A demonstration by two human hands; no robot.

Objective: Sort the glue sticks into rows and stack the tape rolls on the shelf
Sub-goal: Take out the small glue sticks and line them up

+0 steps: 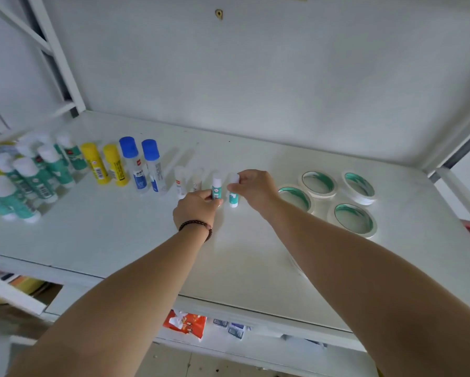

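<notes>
Left hand [198, 206] pinching a small teal glue stick [216, 189] low on its barrel; right hand [255, 187] pinching the white cap of a second small teal glue stick [233, 195] just right of the first. Both upright on the shelf [119, 235]. Probably light, rigid, smooth plastic, tippy on narrow bases; best gripped mid-barrel. Left of the first stick: clear sticks, blue-capped bottles [138, 164], yellow sticks [103, 164]. Right: four tape rolls [334, 197], flat, unstacked.

On the shelf [119, 235], the two small glue sticks [217, 187] stand upright at the middle. Left of them runs a row of bottles [136, 164]; four tape rolls [318, 185] lie flat to their right.
</notes>
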